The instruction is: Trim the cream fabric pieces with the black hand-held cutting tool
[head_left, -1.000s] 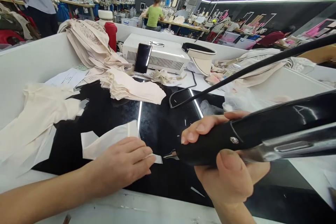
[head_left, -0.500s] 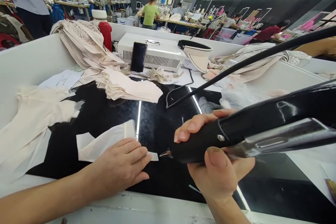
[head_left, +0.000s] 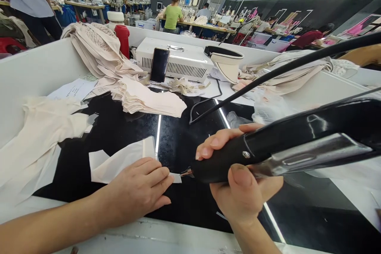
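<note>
My left hand [head_left: 141, 190] lies over a pale fabric piece [head_left: 119, 162] on the black glossy work surface [head_left: 190, 210], its fingers stretched out and pressing down. A narrow white end [head_left: 176, 177] of the piece sticks out past my fingertips. My right hand [head_left: 242, 192] is wrapped round a thick black handheld tool [head_left: 220, 162] with a silver lever along its side. From the tool's nose comes a thin metal tip [head_left: 187, 172], which is at the white end, seemingly touching it. Part of the fabric is hidden under my left hand.
Stacked cream fabric pieces [head_left: 151, 99] lie behind, more fabric [head_left: 44, 135] at left. A white vented box [head_left: 181, 61], a phone [head_left: 159, 65], a red bottle [head_left: 122, 41] and a sun visor [head_left: 226, 63] stand at the back. A black cable [head_left: 285, 67] crosses the right side.
The tool in my right hand has shifted slightly left, bringing its tip from just beside the white strip end up to it. My left hand stays on the fabric.
</note>
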`<state>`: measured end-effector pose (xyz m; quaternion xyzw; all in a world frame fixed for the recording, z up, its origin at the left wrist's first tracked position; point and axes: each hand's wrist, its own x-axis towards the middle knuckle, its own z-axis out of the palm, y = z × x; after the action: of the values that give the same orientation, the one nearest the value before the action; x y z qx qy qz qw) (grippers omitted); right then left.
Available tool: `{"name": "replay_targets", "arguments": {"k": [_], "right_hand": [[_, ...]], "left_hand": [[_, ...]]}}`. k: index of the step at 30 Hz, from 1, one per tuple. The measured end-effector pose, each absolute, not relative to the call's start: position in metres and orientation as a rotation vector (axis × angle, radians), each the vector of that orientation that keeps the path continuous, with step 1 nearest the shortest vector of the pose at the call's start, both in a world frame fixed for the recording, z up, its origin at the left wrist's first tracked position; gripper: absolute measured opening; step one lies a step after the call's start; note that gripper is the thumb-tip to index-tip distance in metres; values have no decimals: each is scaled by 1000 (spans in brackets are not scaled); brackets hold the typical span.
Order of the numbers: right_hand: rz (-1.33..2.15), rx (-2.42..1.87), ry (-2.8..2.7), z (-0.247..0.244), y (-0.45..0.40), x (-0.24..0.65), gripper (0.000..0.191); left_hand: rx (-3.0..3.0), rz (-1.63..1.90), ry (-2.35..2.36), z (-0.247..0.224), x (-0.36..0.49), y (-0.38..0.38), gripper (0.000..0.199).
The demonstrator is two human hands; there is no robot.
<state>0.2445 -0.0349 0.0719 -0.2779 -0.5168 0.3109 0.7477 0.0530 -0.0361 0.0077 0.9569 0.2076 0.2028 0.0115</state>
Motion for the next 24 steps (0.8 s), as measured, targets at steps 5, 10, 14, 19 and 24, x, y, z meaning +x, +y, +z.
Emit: {"name": "replay_targets", "arguments": {"k": [5,10,14,19,24], "right_hand": [[679,-616,-1132,70,-34,244,34],[689,-635,-1132,71,-37,246,31],[686,-644,-1135,74,-40,247,35],[691,-647,-1149,73,-41,247,35],[695,-637,-1143,73,-41,247,35]], "left_hand": [[2993,640,652,9,54,-37,37],[2994,616,661,9,54,-37,37],[2998,623,650,9,53,-33,40],[2993,631,652,10,54,-31,41],[3004,610,653,9,53,-32,41]]}}
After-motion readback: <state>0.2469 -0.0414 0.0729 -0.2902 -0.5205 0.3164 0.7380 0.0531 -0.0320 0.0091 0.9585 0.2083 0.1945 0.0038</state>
